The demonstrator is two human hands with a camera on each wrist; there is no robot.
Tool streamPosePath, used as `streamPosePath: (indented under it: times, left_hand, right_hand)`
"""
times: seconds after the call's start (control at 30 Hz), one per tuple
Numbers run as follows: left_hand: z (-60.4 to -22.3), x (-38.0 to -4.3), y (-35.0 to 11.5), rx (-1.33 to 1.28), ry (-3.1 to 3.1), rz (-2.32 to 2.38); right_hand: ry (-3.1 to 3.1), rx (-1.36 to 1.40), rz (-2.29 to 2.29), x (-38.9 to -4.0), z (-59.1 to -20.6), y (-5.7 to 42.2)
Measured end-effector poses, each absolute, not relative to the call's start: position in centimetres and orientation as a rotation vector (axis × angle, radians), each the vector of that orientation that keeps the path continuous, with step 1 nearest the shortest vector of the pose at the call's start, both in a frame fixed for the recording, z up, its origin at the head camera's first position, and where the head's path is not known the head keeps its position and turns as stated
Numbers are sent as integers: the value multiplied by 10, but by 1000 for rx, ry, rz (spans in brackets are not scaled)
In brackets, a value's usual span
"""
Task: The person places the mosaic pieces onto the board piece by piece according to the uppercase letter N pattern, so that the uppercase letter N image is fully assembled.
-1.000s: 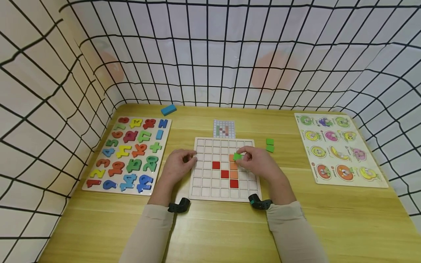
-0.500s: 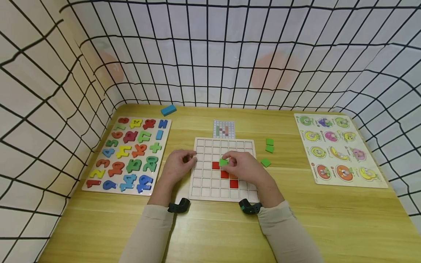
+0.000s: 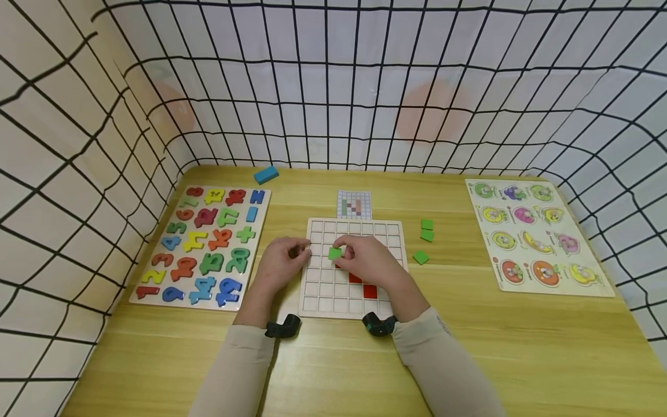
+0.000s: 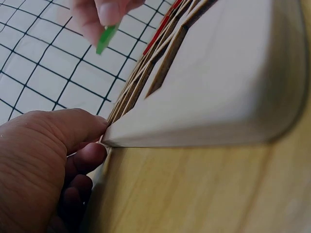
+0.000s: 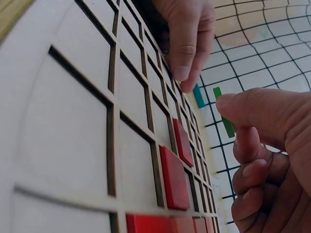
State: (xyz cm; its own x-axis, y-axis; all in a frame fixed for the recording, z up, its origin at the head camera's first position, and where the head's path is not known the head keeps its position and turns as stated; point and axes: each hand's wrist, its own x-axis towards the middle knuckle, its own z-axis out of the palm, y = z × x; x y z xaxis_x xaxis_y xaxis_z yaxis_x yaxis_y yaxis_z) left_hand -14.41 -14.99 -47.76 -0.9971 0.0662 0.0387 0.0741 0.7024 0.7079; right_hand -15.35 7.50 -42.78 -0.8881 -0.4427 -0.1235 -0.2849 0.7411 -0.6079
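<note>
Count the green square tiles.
4: one green tile in the right hand; three on the table right of the grid board, two close together, one set apart. More may be hidden.

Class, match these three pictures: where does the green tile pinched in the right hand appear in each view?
Head: the green tile is just below the picture's centre.
Left wrist: the green tile is near the top, left of centre.
Right wrist: right of centre, about mid-height, partly hidden by the right hand.
Shared landmark: the wooden grid board.

Long beige sleeves (image 3: 445, 365) end beside small, black, rounded wrist-worn devices (image 3: 283, 326).
</note>
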Motion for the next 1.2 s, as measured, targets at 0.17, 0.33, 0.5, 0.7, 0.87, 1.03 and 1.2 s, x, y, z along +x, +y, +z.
streamPosePath:
  times: [0.17,0.33,0.5,0.7,0.87,1.03,1.2]
  left_hand:
    - [-477,-144,-150,-120,-2888,-1205]
    - [-477,-144,-150,-127,-2883,-1203]
    - [-478,-144,-150,-108,-2892,-1206]
    - [-478,-144,-150,-111,-2881,-1214]
    - [-477,-144,-150,-126,-2875,-1216]
    - [-477,-144,-150,-125,-2874,-1236]
    - [-476,-144,-150,-117,-2880,-1241]
  right_hand:
    - [2691,-553,-815,-163,-431,66]
    - [2676,-567,-789,-172,-431,58]
    - [2662,-542,-738,-177,-433,54]
    - [2651,-512,-697,-181,-434,52]
    - [2659,-513,-682,-182,-435,52]
    - [2677,-518,-683,-181,-437,51]
    - [2692,-511,-685,-181,-440,50]
